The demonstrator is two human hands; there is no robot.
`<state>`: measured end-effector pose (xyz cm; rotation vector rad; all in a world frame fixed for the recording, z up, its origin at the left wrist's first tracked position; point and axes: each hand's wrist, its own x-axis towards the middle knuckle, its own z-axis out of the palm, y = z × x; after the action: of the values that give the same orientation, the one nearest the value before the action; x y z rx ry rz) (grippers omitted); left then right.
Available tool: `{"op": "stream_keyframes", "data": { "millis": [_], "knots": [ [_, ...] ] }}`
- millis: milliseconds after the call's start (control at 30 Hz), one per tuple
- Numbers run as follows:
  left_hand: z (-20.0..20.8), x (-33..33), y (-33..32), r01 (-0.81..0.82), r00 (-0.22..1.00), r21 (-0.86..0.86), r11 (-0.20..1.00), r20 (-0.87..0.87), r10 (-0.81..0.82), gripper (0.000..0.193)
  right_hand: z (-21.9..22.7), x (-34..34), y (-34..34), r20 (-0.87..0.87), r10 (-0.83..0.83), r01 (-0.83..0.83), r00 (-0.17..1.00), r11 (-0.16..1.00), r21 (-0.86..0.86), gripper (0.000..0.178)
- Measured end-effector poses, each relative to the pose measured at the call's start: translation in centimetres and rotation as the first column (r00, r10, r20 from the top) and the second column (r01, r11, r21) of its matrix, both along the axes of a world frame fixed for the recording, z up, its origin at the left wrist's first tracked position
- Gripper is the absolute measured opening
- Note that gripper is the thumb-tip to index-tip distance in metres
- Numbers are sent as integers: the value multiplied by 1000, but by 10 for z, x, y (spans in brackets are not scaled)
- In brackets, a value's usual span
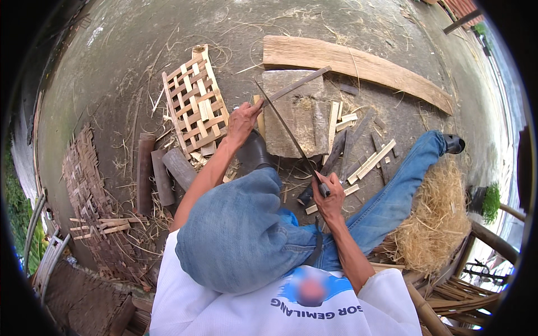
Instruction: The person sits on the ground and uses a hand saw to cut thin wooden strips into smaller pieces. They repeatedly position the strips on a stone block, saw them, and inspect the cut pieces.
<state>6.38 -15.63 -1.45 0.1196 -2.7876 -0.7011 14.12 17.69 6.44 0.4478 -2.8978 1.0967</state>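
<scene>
My left hand (242, 123) is closed on one end of a narrow grey-brown bamboo strip (302, 83), which slants out over a worn block (276, 137). My right hand (332, 197) grips the dark handle of a long thin-bladed knife (287, 127). The blade runs up and to the left across the block, and it crosses the strip close to my left fingers. Whether its edge touches the strip, I cannot tell. Just left of my left hand lies a woven bamboo panel (196, 99) with open square gaps.
A long plank (347, 59) lies beyond the block. Split bamboo pieces (372, 161) are scattered right of it; round bamboo lengths (145, 173) lie to the left. Shavings (434, 215) are heaped beside my right leg. A tattered woven mat (92, 196) spreads at far left.
</scene>
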Motion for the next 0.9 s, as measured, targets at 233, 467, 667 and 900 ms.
{"op": "stream_keyframes", "data": {
  "millis": [233, 467, 667, 900],
  "knots": [
    [1, 0, -1, 4, 1000, 5, 1000, 15, -4, 36, 1, 1, 3, 21, 4, -4, 1000, 1000, 28, 36],
    [3, 0, 0, -8, 999, -4, 1000, 42, 8, 35, 5, -8, -9, 25, -11, 10, 1000, 999, 45, 31],
    [7, -2, 1, -4, 1000, 2, 1000, 31, 4, 34, 7, 5, 1, 79, -25, 22, 997, 998, 51, 32],
    [7, -3, -3, 2, 999, -15, 1000, 52, -1, 33, 5, -9, -11, 91, -17, 9, 996, 996, 84, 34]
  ]
}}
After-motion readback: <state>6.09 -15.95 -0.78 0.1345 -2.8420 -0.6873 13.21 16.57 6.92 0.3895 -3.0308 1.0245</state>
